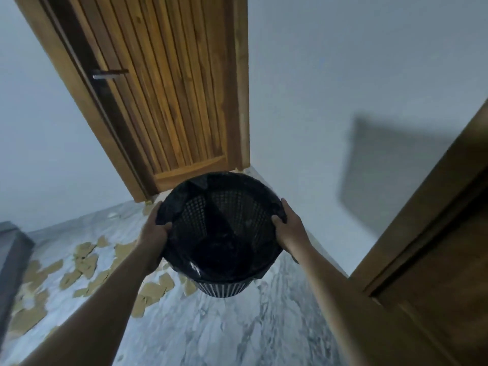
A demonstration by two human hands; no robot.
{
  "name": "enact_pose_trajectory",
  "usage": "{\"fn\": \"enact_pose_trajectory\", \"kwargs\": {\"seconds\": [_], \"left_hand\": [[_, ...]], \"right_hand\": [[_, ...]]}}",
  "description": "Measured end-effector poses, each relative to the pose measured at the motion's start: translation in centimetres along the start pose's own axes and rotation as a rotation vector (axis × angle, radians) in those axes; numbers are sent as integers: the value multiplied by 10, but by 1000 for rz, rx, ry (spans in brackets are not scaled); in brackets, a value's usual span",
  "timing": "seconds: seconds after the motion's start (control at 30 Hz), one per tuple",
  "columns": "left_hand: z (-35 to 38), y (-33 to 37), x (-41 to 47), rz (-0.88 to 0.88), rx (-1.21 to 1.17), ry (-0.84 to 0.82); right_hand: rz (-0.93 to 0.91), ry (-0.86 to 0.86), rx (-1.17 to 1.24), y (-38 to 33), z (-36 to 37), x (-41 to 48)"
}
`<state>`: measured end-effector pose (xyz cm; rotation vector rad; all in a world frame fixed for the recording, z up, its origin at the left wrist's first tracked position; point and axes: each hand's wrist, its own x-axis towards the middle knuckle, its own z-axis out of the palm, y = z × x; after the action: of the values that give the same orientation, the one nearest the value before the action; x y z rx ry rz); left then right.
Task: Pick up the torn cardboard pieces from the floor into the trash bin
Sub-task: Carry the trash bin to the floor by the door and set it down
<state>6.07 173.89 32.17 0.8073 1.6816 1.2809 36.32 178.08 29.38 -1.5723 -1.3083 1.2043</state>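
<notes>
Left hand (pixel 154 233) and right hand (pixel 289 229) grip opposite rims of the black trash bin (pixel 221 207); torn cardboard pieces (pixel 84 260) litter the floor (pixel 224 326) at left.

Black plastic mesh trash bin (pixel 232 207) — glossy marbled floor (pixel 224 326), slatted wooden door (pixel 169 88)

A wooden door (pixel 169 88) of narrow upright slats stands shut in the middle of the view, inside a wooden frame (pixel 239 88). A dark handle (pixel 109 73) with a metal end sticks out near its left edge. White walls (pixel 343 75) are on both sides, and the right one carries a blurred grey shadow (pixel 383 167). At the far right is a second, darker brown door (pixel 435 247). A dark grey object (pixel 13 254) shows at the left edge; what it is cannot be told.
</notes>
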Motion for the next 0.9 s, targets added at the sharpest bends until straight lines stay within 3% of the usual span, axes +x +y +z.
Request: {"fn": "enact_pose_trajectory", "kwargs": {"seconds": [0.23,0.4,0.6,0.77,0.9], "left_hand": [[93,-26,158,-13,138,-162],[189,-90,264,-20,225,-310],[325,-237,361,-69,283,-518],[436,-396,403,-82,285,-722],[499,-497,416,-23,278,-825]], "right_hand": [[92,169,16,69,5,127],[188,315,33,164,1,207],[291,513,104,339,-4,284],[340,701,105,502,-15,319],[456,836,58,592,-24,326]]}}
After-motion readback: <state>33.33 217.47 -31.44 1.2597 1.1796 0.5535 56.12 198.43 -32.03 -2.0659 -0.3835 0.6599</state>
